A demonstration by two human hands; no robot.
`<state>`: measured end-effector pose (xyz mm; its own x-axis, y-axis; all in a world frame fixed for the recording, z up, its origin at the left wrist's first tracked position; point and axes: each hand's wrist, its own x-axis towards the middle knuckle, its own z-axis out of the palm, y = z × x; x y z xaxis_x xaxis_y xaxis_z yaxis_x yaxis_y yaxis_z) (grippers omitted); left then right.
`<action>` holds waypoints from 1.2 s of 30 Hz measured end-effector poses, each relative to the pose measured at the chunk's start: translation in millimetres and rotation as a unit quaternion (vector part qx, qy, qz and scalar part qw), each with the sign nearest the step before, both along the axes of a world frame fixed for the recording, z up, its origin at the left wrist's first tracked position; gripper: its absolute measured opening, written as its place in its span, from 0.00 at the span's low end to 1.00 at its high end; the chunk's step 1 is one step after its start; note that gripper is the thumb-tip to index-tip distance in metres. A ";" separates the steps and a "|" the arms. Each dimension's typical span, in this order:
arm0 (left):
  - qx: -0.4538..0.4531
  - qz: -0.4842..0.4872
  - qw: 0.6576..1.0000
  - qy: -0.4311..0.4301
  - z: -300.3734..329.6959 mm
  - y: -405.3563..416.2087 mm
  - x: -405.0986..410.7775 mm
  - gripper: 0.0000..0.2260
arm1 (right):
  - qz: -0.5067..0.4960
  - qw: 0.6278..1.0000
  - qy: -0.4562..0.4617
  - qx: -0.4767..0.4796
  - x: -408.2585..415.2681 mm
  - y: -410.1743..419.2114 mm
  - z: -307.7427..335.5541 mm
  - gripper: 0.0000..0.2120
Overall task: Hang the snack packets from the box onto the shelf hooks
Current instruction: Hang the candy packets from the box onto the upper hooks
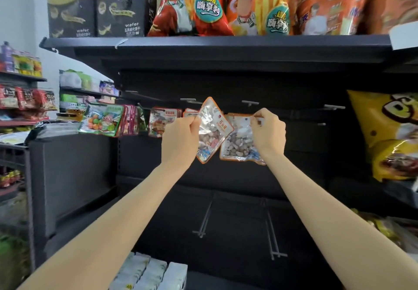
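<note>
My left hand [181,140] grips tilted snack packet [211,131]; my right hand [268,131] pinches top of second packet [239,142] just under shelf hook [250,103].

Two hands [181,140], two held snack packets [211,131], two wafer boxes [97,11], maybe four bare hooks [250,103].
</note>
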<state>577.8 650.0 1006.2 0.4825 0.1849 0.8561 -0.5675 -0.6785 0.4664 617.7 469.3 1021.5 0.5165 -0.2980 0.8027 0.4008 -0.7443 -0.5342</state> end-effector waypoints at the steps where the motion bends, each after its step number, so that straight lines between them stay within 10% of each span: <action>1: -0.001 0.000 1.000 0.000 0.6 -1.7 1.6 0.18 | -0.006 1.000 -0.002 -0.007 1.2 -0.1 0.8 0.07; 24: -0.092 -0.089 0.988 0.088 -3.4 -12.0 28.2 0.17 | -0.025 0.983 0.112 -0.144 58.6 -24.2 -15.3 0.15; 28: -0.102 -0.125 0.979 0.122 -4.6 -11.4 23.7 0.16 | -0.041 0.991 0.019 -0.126 48.2 -24.7 -22.7 0.11; 36: -0.192 -0.247 0.931 0.186 -7.0 -40.9 19.0 0.11 | 0.351 0.929 -0.002 0.120 -9.8 -22.8 -24.1 0.12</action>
